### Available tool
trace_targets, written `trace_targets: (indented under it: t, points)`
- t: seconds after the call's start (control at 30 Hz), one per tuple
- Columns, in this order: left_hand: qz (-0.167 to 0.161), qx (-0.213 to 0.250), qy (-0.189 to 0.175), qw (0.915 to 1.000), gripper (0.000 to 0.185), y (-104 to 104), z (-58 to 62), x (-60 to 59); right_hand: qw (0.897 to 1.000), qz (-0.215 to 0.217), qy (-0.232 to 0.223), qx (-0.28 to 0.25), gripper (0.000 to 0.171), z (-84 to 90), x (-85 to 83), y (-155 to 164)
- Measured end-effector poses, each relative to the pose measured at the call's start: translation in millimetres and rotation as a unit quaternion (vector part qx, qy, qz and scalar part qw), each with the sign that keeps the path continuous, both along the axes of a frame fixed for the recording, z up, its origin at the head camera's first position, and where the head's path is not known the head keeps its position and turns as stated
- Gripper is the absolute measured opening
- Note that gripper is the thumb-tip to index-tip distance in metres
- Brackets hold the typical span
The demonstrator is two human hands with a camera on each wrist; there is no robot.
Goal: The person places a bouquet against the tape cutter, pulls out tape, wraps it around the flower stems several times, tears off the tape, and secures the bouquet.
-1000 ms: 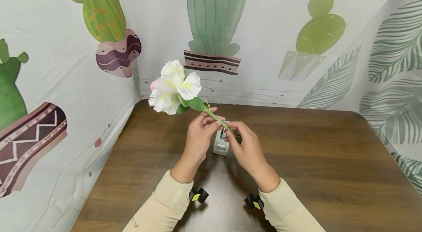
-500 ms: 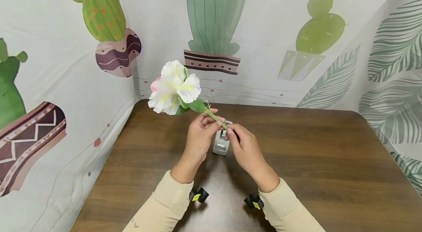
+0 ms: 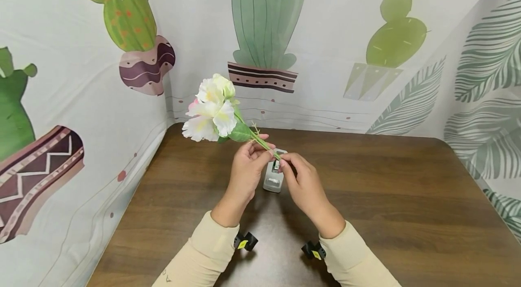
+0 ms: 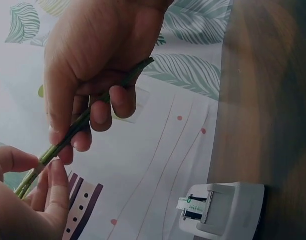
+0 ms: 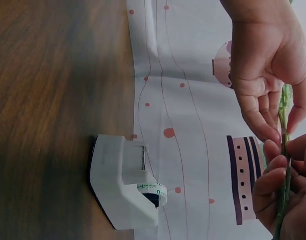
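Green and thin, the plastic stem of the white artificial flower spray (image 3: 213, 112) runs on a slant in the head view, blooms up and to the left, cut end down and to the right. The left hand (image 3: 246, 167) pinches the stem nearer the blooms; the right hand (image 3: 303, 183) pinches it just below, nearer the cut end. Both grips are pressed onto the stem, held above the brown wooden worktop (image 3: 407, 196). A white plastic tape dispenser (image 3: 273, 177) stands on the worktop directly beneath the two hands.

Left wrist view: the right hand's fingers (image 4: 93, 107) curl round the stem (image 4: 80, 122), whose free end juts past them; this end is hidden in the head view.

Right wrist view: the dispenser's tape roll shows, well apart from the stem and hands.
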State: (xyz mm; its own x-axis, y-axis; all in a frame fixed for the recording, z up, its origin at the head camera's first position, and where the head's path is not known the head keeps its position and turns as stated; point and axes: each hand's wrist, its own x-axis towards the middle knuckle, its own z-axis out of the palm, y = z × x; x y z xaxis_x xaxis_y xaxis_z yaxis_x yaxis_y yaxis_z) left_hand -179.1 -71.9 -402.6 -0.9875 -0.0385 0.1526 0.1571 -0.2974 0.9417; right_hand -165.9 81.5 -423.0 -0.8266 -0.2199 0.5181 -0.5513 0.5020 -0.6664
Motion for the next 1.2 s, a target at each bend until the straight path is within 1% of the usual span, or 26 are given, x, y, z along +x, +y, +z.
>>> trace_targets:
  t: [0.23,0.37,0.5,0.67,0.87,1.2]
  points:
    - [0.008,-0.013,-0.015,0.9998,0.046,1.4,0.3,-0.9,1.0,-0.013,0.002,0.012,0.014,0.1,-0.2,0.5]
    - [0.012,-0.019,-0.021,0.9995,0.053,1.4,1.5,-0.2,1.0,-0.007,-0.013,0.005,0.014,0.4,0.2,0.5]
    - [0.011,-0.026,-0.018,0.9994,0.054,1.0,1.5,0.1,1.0,0.003,-0.024,-0.012,0.013,0.3,0.5,0.0]
    - [0.013,-0.033,-0.014,0.9993,0.054,0.9,-0.3,-0.4,1.0,0.004,-0.015,-0.025,0.011,0.0,0.0,-0.2]
    - [0.016,-0.05,-0.005,0.9986,0.056,0.9,-1.5,-0.2,1.0,0.0,-0.007,-0.024,0.012,-0.5,0.6,-0.6]
    - [0.014,-0.051,-0.004,0.9986,0.055,1.1,-0.4,1.1,1.0,0.0,-0.013,-0.025,0.012,-0.1,1.2,-2.0]
